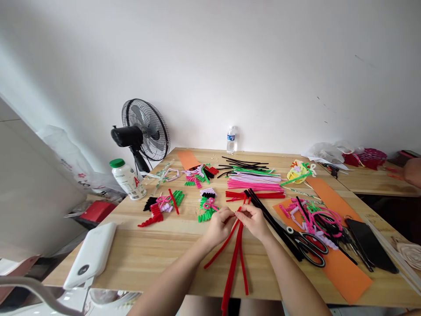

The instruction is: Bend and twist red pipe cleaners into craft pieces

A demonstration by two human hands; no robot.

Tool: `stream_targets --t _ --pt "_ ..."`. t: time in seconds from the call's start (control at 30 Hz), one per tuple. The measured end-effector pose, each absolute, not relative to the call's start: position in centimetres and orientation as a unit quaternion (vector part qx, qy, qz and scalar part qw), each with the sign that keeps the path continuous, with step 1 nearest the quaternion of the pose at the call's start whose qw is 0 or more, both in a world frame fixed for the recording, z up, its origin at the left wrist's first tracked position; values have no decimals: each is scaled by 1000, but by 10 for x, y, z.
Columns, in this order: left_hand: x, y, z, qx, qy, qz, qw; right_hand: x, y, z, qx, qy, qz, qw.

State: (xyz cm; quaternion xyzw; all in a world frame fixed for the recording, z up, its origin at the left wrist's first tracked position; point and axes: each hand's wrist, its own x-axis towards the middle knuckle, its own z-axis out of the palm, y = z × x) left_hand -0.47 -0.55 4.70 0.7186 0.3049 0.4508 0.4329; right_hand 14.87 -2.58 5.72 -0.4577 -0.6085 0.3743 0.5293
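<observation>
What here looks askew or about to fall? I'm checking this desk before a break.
The white power bank sits at the table's near-left corner, its end poking past the edge. The red pipe cleaners pinched by the left hand and right hand also trail off the front edge.

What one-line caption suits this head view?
Both hands, left hand and right hand, pinch red pipe cleaners together over a wooden table beside scissors.

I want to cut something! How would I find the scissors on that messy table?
Look at the wooden table, right of the right hand. On the orange paper strip lie the scissors: the only thing there with black-and-red loop handles, beside the pink pipe cleaner tangle.
</observation>
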Motion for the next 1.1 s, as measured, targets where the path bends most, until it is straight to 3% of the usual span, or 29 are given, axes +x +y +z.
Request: stream_targets --t 0.13,0.2,0.27,0.4,0.5,0.57,0.63,0.73,0.8,0.87,1.0,1.1 --pt "-13 4 51 570 270 213 746 150 -29 59 -433 -629 369 530" --pt "-14 5 51 542 251 166 785 150 -29 57 -443 -610 387 531" --pt "-11 4 50 588 294 264 706 149 -27 55 -471 -578 397 535" --pt "-3 -5 45 739 343 454 361 148 -23 55 -503 -552 394 535" --pt "-2 -7 45 778 318 459 288 148 -23 57 -499 -566 400 521" --pt "-3 -6 47 752 329 456 344 148 -25 59 -490 -580 394 518" --pt "-7 -2 50 689 344 420 480 149 -26 60 -474 -602 371 525" --pt "-12 4 55 560 301 267 724 150 -28 60 -448 -633 344 530" --pt "-13 5 56 508 262 205 794 150 -28 59 -445 -625 357 533" --pt "-11 2 56 526 273 261 762 149 -27 57 -459 -591 385 540" --pt "-3 -7 50 688 324 452 466 148 -24 56 -484 -533 437 539" --pt "-2 -10 47 753 312 466 345 147 -24 57 -487 -535 451 523"
